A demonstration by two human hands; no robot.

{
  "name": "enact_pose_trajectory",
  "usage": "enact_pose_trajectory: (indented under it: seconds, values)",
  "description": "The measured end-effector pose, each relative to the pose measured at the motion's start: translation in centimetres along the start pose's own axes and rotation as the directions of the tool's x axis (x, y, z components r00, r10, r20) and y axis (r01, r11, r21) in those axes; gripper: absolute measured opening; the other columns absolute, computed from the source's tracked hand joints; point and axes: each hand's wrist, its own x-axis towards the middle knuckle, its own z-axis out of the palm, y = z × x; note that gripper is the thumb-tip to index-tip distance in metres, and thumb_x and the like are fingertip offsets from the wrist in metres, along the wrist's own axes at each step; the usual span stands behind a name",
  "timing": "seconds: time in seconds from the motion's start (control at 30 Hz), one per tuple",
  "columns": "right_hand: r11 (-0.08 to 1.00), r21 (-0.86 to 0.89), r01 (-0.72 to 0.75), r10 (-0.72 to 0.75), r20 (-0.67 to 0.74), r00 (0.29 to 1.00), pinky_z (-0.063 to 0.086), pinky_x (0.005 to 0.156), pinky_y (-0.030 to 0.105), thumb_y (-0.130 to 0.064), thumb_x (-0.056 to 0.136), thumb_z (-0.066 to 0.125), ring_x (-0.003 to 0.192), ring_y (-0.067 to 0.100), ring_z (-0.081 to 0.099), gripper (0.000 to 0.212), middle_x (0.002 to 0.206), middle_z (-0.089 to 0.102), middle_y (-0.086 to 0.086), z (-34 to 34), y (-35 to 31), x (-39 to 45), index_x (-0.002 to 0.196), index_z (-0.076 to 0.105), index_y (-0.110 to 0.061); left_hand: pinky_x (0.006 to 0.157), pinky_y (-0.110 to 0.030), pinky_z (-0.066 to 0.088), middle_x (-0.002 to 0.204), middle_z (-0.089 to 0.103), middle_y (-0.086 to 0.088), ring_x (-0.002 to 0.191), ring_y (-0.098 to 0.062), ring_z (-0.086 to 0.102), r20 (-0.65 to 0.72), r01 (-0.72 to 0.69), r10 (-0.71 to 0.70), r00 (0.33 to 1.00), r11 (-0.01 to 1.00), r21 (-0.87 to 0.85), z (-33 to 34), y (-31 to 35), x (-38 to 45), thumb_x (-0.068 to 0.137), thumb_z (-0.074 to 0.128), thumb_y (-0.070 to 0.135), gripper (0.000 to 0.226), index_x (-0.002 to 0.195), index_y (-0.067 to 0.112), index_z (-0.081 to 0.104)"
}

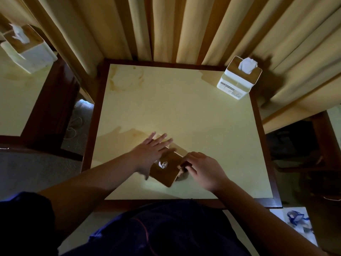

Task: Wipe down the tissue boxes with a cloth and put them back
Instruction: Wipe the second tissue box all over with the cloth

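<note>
A tissue box with a brown wooden lid [167, 169] stands near the front of the cream table [184, 111], a bit of tissue showing at its slot. My left hand [149, 152] lies flat with straight fingers against the box's left and far side. My right hand [201, 169] is at the box's right side, fingers curled on a small dark cloth [182, 171] that is mostly hidden. A second white tissue box [238, 78] with a tissue sticking up stands at the table's far right corner. A third box [27, 47] sits on the table to the left.
Heavy beige curtains [184, 28] hang close behind the table. The table has a dark wooden rim [96, 115]. A gap with carpet and cords [77, 124] separates it from the left table. A white item with a blue strap [297, 218] lies at lower right.
</note>
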Motion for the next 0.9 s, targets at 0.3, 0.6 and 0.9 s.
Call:
enact_pose_trajectory:
  seconds: [0.3,0.6,0.9]
  values:
    - [1.0,0.005,0.006,-0.005,-0.015,1.0,0.049,0.072,0.035,-0.025,0.1,0.064,0.099,0.021,0.065,0.016,0.104,0.069,-0.004,0.8,-1.9,2.3,0.112,0.073,-0.029,0.127,-0.051,-0.013,0.17,-0.021,-0.014,0.157,-0.032,-0.022,0.122,0.445,-0.47,0.874,0.676,-0.588,-1.3,0.7,-0.1,0.081,0.079,0.057,0.134,0.162,0.018,-0.02]
    - [0.997,-0.073,-0.026,0.014,-0.156,0.988,0.047,0.049,0.032,-0.031,0.096,0.06,0.073,0.023,0.065,0.012,0.086,0.065,-0.001,2.4,-2.7,1.8,0.097,0.064,-0.019,0.126,-0.037,-0.016,0.172,-0.015,-0.009,0.156,-0.023,-0.024,-0.039,0.447,-0.783,0.621,0.395,-0.802,2.6,6.6,-0.4,0.11,0.023,0.046,0.073,0.164,0.006,-0.009]
    - [0.978,-0.207,0.025,-0.056,-0.146,0.988,0.053,0.058,0.031,-0.032,0.093,0.058,0.092,0.023,0.068,0.019,0.094,0.072,-0.003,2.6,-2.0,-0.1,0.09,0.075,-0.025,0.125,-0.032,-0.018,0.173,0.007,-0.012,0.158,-0.02,-0.012,-0.286,0.418,-0.769,0.572,0.573,-0.705,4.6,6.0,1.7,0.105,0.007,0.041,0.07,0.164,0.003,0.013]
